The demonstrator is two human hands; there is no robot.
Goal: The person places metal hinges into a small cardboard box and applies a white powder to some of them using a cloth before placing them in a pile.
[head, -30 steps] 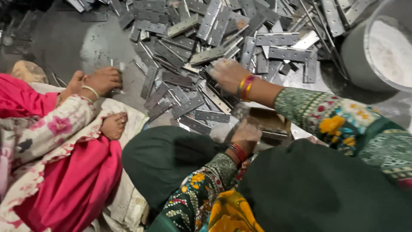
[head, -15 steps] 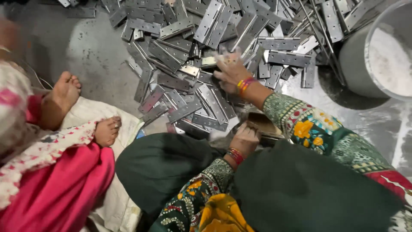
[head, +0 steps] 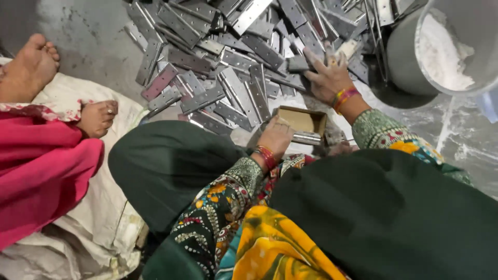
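From my feed, the biggest thing in view is the heap of flat grey metal strips [head: 228, 67] spread over the concrete floor [head: 83, 31], many with rows of small holes, lying criss-cross on one another. At the upper right stands a round metal tub [head: 410, 67] with white powder inside, just beside the heap. On the left, a white sack cloth [head: 67, 93] lies under another person's bare feet [head: 96, 116] and pink garment. Down to the small stuff: a small open cardboard box [head: 303, 122] sits at the near edge of the heap, between the two hands. The right hand [head: 329, 78] is stretched out onto the strips, fingers spread wide and pressed flat on them; I see it touching the pile, not closed on any piece. The left hand [head: 275, 137] rests at the box's near rim, fingers curled over the edge; whether it pinches a strip there, I cannot tell.
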